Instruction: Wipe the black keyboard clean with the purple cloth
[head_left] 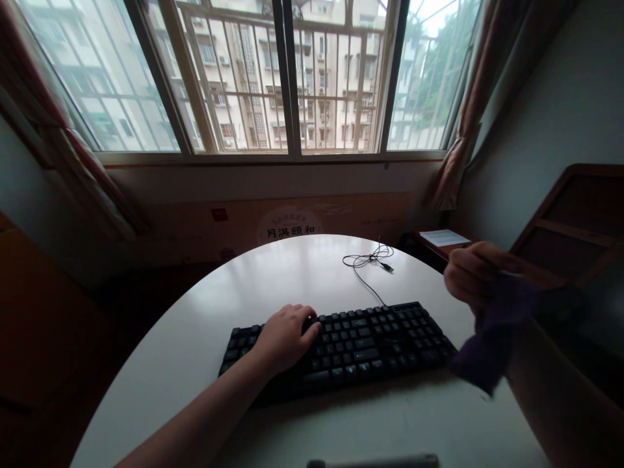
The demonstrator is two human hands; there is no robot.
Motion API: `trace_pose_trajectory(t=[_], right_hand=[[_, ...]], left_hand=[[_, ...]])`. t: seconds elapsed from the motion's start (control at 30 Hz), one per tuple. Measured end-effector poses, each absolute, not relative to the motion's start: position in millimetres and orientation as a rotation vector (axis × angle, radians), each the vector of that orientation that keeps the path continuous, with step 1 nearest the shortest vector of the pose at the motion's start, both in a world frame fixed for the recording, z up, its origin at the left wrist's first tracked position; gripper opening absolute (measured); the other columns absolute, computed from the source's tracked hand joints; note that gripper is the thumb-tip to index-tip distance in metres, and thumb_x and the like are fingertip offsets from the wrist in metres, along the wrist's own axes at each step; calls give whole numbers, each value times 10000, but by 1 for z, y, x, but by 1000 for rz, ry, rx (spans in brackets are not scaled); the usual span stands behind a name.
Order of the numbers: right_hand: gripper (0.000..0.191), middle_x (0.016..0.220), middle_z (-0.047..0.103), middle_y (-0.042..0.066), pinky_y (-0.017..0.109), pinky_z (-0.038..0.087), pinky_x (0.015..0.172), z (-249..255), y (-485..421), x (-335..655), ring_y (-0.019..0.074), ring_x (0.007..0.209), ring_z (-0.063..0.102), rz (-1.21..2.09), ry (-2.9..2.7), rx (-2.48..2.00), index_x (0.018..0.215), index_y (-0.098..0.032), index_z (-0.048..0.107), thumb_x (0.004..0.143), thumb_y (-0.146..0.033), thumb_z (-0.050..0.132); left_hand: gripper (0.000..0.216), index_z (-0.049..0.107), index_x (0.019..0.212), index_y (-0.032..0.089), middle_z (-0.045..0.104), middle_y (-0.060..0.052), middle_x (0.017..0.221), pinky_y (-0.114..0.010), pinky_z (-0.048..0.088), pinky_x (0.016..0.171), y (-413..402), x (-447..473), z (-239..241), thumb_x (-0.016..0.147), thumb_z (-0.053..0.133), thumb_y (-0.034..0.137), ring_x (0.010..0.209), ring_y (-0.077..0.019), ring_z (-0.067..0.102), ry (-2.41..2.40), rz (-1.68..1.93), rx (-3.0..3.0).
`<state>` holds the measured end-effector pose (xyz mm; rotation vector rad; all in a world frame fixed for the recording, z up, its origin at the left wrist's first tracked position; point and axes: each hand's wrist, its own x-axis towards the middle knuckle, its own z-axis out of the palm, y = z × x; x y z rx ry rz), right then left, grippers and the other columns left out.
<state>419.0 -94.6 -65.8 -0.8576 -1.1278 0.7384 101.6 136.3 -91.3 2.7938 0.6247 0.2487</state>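
Note:
A black keyboard (361,344) lies on a white round table (190,364), slightly angled. My left hand (287,335) rests on its left part, fingers bent down over the far edge and thumb on the keys. The fingertips are hidden. To the right of the keyboard, my right hand (475,276) is raised above the table with its fingers closed on a dark purple cloth (492,331). The cloth hangs down, smeared by motion. The keyboard's cable (363,260) lies loosely coiled behind it, its USB plug (388,267) showing.
A grey bar-shaped object (380,463) is cut off at the near table edge. At the right, a paper sheet (444,238) lies on a brown surface beside a wooden chair-like frame (570,221). A long cardboard box (341,218) stands behind the table, under the barred window.

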Motion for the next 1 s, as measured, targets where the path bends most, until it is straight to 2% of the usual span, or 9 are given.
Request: trace_pose_trajectory(t=[0.1, 0.27, 0.37, 0.5, 0.6, 0.7, 0.83, 0.9, 1.0], right_hand=[[621, 538, 300, -33, 236, 188, 305, -60, -89, 421, 96, 433, 184, 725, -1060, -755, 544, -230, 335, 519, -642, 800], [368, 823, 533, 10, 234, 410, 516, -51, -66, 390, 115, 635, 494, 927, -1005, -1017, 705, -199, 443, 678, -274, 803], [280, 810, 572, 11, 226, 407, 602, -61, -53, 385, 117, 698, 528, 1014, -1056, -1251, 742, -168, 504, 682, -199, 776], [162, 790, 596, 12, 220, 381, 598, -73, -43, 385, 127, 702, 527, 1059, -1138, -1418, 813, -156, 581, 672, -112, 648], [170, 812, 593, 22, 228, 393, 637, -68, -46, 379, 138, 745, 525, 1115, -1223, -1396, 843, -157, 605, 683, -97, 597], [160, 829, 588, 40, 252, 407, 681, -60, -56, 373, 157, 781, 530, 1232, -1331, -1175, 825, -156, 590, 694, -162, 683], [309, 712, 523, 13, 256, 387, 600, -56, -63, 371, 148, 680, 502, 1236, -1403, -758, 720, -181, 510, 660, -306, 786], [308, 725, 515, 8, 248, 374, 592, -58, -58, 369, 141, 683, 489, 1171, -1393, -826, 721, -181, 506, 669, -303, 784], [199, 768, 537, 7, 240, 371, 622, -69, -42, 361, 132, 712, 486, 1014, -1438, -1249, 771, -166, 555, 691, -196, 735]], left_hand=[[308, 648, 1026, 240, 676, -75, 1042, -362, 449, 831, 136, 101, -91, 902, 436, 427, 1013, -259, 588, 626, 245, 2800], [311, 647, 1028, 237, 676, -74, 1046, -369, 448, 843, 135, 101, -90, 904, 431, 424, 1020, -262, 586, 618, 240, 2802], [310, 643, 1037, 237, 673, -75, 1050, -369, 448, 845, 135, 102, -90, 905, 433, 423, 1025, -262, 583, 623, 239, 2802], [310, 642, 1035, 234, 673, -78, 1057, -365, 447, 850, 136, 102, -91, 904, 437, 427, 1023, -258, 583, 629, 232, 2799], [304, 643, 1021, 237, 676, -74, 1037, -366, 448, 849, 136, 102, -91, 903, 437, 427, 1015, -257, 585, 622, 239, 2800], [303, 644, 1015, 238, 677, -75, 1032, -367, 450, 842, 135, 101, -90, 902, 436, 427, 1010, -258, 586, 620, 246, 2795], [313, 645, 1026, 241, 677, -78, 1041, -368, 455, 840, 135, 101, -90, 900, 433, 432, 1008, -259, 586, 632, 236, 2784], [321, 645, 1031, 241, 676, -80, 1048, -369, 455, 844, 135, 101, -91, 899, 432, 441, 1013, -261, 585, 631, 238, 2783], [325, 646, 1032, 241, 676, -80, 1047, -370, 455, 845, 137, 101, -93, 900, 434, 448, 1010, -262, 586, 626, 243, 2783]])
